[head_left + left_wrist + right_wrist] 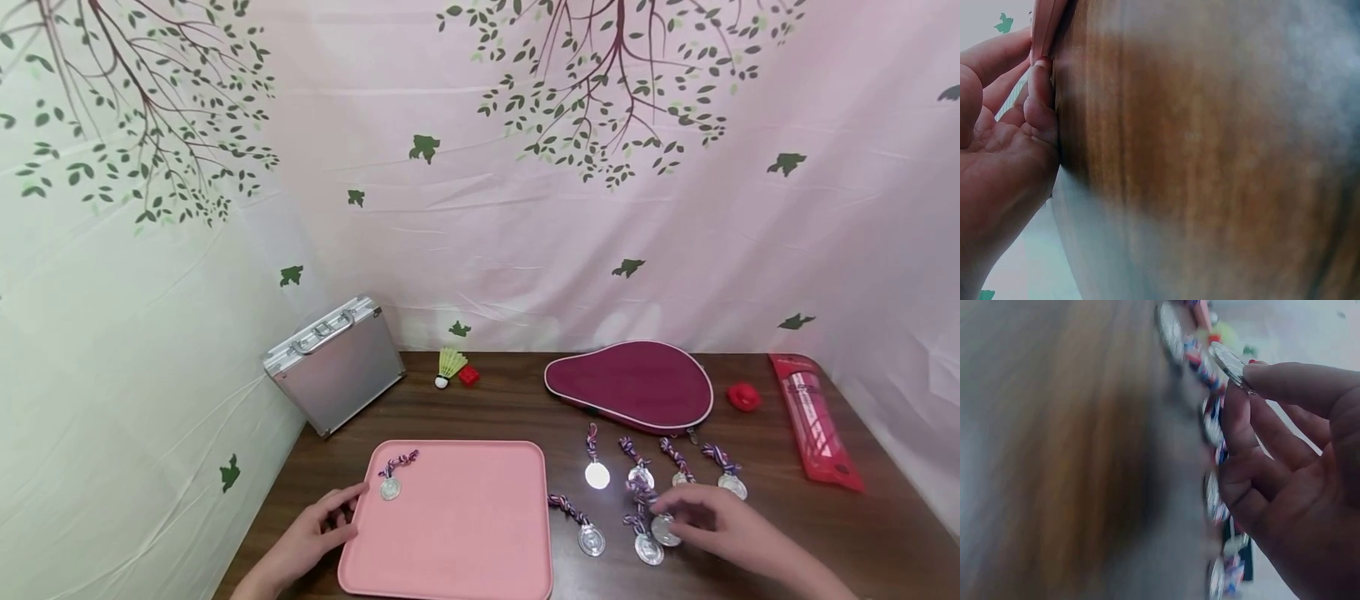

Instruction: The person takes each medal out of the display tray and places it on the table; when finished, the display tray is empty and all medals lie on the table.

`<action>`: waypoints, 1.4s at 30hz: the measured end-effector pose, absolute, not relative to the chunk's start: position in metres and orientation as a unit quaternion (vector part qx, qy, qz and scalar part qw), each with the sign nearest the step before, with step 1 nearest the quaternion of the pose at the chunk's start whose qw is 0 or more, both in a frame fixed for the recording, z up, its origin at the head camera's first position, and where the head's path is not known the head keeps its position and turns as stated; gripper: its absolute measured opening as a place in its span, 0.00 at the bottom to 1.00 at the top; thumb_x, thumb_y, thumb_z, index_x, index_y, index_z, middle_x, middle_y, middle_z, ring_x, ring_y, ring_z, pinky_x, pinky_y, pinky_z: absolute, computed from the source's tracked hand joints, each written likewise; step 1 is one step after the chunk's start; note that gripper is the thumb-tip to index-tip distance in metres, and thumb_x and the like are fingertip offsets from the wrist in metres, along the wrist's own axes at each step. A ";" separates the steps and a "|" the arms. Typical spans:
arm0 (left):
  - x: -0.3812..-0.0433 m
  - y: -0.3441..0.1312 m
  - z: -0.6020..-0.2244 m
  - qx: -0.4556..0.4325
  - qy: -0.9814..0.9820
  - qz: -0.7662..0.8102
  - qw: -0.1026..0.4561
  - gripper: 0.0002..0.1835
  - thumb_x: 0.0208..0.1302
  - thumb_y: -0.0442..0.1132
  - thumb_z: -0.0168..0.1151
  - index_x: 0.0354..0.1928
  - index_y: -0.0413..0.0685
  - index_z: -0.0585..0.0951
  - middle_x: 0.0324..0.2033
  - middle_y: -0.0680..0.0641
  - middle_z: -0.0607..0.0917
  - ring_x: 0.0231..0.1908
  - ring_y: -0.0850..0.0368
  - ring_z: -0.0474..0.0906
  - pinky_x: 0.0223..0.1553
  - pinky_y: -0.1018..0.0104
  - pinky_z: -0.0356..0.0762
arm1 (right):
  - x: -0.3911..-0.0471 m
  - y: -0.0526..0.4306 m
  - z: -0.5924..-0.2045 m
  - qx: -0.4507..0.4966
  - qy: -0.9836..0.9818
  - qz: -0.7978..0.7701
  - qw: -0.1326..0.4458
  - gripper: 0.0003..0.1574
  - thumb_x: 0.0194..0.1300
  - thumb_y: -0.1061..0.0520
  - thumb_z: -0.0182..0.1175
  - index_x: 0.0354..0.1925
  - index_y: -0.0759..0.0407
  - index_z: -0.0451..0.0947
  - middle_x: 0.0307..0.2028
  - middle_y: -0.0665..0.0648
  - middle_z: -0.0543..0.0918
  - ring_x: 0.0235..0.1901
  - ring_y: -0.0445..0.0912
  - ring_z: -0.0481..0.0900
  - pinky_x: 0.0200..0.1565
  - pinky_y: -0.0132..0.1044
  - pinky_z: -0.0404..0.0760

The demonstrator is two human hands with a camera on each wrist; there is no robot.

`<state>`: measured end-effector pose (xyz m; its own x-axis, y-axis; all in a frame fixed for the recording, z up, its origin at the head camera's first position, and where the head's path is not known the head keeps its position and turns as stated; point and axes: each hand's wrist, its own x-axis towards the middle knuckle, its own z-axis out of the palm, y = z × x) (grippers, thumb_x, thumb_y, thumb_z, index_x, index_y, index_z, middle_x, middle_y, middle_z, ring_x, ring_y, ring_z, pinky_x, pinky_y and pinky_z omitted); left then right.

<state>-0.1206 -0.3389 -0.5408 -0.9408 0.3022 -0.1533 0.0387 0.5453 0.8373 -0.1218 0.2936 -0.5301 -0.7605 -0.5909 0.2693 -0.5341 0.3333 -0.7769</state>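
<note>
In the head view my right hand [705,521] pinches a silver medal [665,530] by its disc between thumb and fingers. The right wrist view shows that medal [1230,362] tilted and raised off the wooden table, its twisted ribbon [641,492] partly overlapping others. Several more medals lie around it, such as one [648,549] just below and another [591,540] to its left. My left hand [315,533] touches the left edge of a pink tray [450,575]; fingertips also meet the rim [1044,31] in the left wrist view. One medal [390,488] lies on the tray.
Behind the tray stand a silver case [341,375], a shuttlecock [450,365] and a red block [468,374]. A maroon racket-shaped case [633,383], a small red object [743,397] and a red package [816,421] lie at the back right. A printed cloth [487,250] hangs behind.
</note>
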 end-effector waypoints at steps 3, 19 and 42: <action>-0.120 -0.340 -0.541 0.094 0.866 0.469 0.146 0.28 0.63 0.39 0.62 0.66 0.53 0.70 0.46 0.43 0.73 0.38 0.55 0.70 0.35 0.67 0.69 | -0.116 0.311 -0.534 -0.330 0.827 -0.453 0.047 0.16 0.60 0.63 0.64 0.47 0.53 0.79 0.38 0.49 0.82 0.29 0.38 0.79 0.30 0.32 0.76; -0.120 -0.340 -0.542 0.089 0.861 0.476 0.155 0.28 0.63 0.40 0.62 0.66 0.53 0.70 0.47 0.43 0.72 0.40 0.54 0.70 0.36 0.67 0.68 | -0.109 0.328 -0.531 -0.263 0.883 -0.355 0.160 0.16 0.60 0.46 0.64 0.47 0.42 0.79 0.38 0.40 0.78 0.33 0.35 0.73 0.32 0.29 0.76; -0.121 -0.339 -0.539 0.091 0.864 0.471 0.152 0.28 0.63 0.40 0.62 0.65 0.54 0.70 0.47 0.43 0.72 0.39 0.53 0.70 0.36 0.67 0.68 | -0.132 0.243 -0.501 -0.328 0.890 -0.297 -0.114 0.16 0.53 0.61 0.70 0.37 0.41 0.80 0.31 0.36 0.75 0.30 0.30 0.70 0.33 0.26 0.72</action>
